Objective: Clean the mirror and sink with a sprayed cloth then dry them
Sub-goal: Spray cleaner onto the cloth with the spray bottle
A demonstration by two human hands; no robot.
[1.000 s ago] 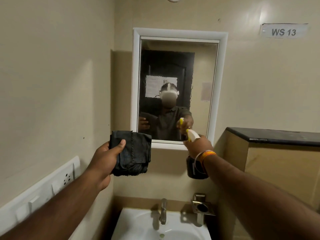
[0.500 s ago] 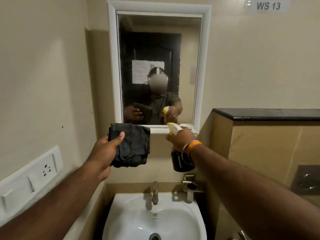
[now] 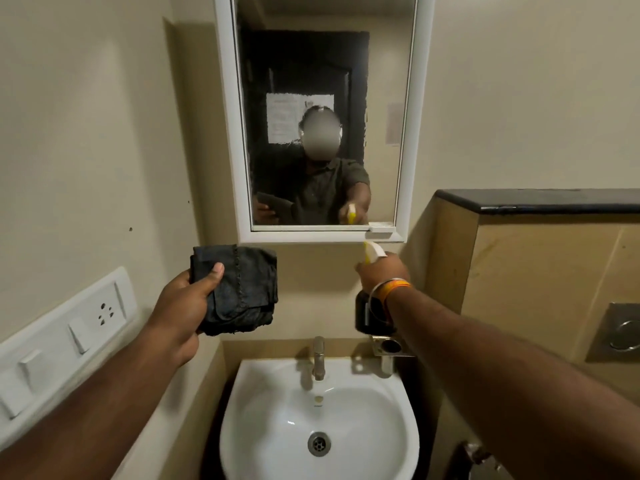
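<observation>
here, left hand [image 3: 180, 306] grasping folded dark cloth [image 3: 239, 289], right hand [image 3: 381, 271] grasping spray bottle [image 3: 372, 313], above sink [image 3: 263, 386]

A white switch panel [image 3: 65, 330] with a socket [image 3: 105, 314] and rocker switches runs along the left wall. A metal tap [image 3: 318, 358] stands upright at the back of the basin, and just right of it a metal holder [image 3: 390, 347] is fixed to the wall. A black ledge [image 3: 540, 199] tops the tiled partition on the right, where a metal flush plate [image 3: 620, 332] is set into the tile.
</observation>
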